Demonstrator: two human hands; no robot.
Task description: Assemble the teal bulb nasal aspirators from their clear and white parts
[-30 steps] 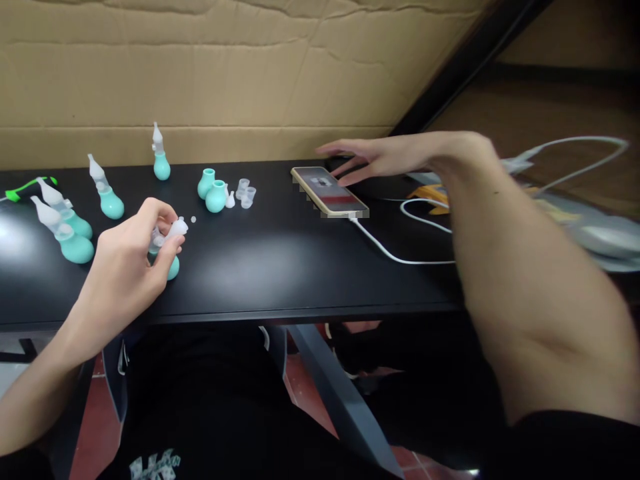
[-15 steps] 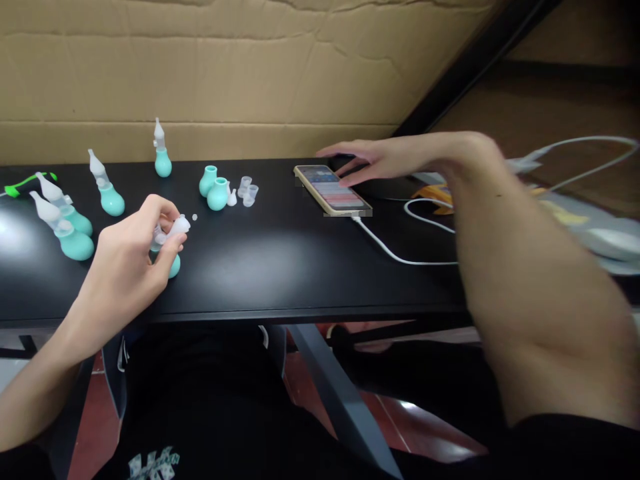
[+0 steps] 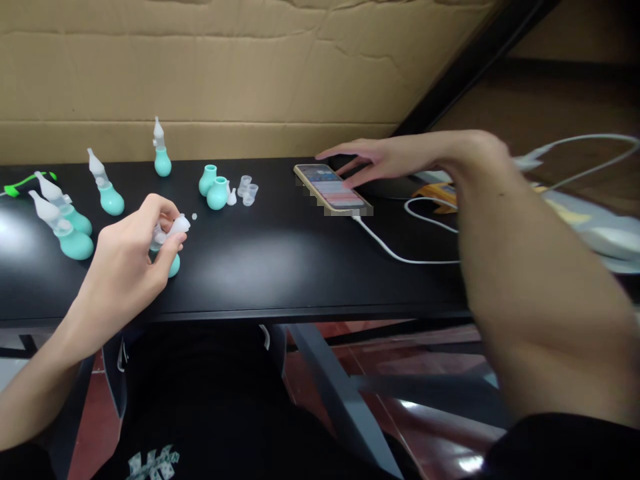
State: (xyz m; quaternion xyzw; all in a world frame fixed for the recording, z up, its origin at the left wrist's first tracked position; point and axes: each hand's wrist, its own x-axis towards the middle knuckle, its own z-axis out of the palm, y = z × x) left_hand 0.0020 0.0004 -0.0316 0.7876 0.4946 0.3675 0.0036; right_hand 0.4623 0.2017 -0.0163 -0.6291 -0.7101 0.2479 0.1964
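Note:
My left hand [image 3: 131,250] is closed around a nasal aspirator, thumb and fingers on its white nozzle [image 3: 181,225]; a teal bulb [image 3: 174,265] shows below the thumb. My fingers hide how these parts join. Just beyond the nozzle lies a tiny pale piece [image 3: 195,217]. Fingers spread, my right hand [image 3: 373,160] reaches over a phone [image 3: 333,187] lying screen up, with a fingertip at its screen edge. Two loose teal bulbs [image 3: 217,193] stand mid-table beside small white nozzles [image 3: 232,197] and several clear cups [image 3: 248,191].
Several assembled nasal aspirators [image 3: 111,199] stand or lean on the left of the black table [image 3: 280,267]. A green strap [image 3: 30,181] lies at the far left. The phone's white cable [image 3: 385,250] runs right. Cardboard [image 3: 225,80] rises behind the table.
Both hands have stayed practically where they were. Under the table, a dark-clothed leg and foot on the right have gone out of view, baring the floor and a grey bar.

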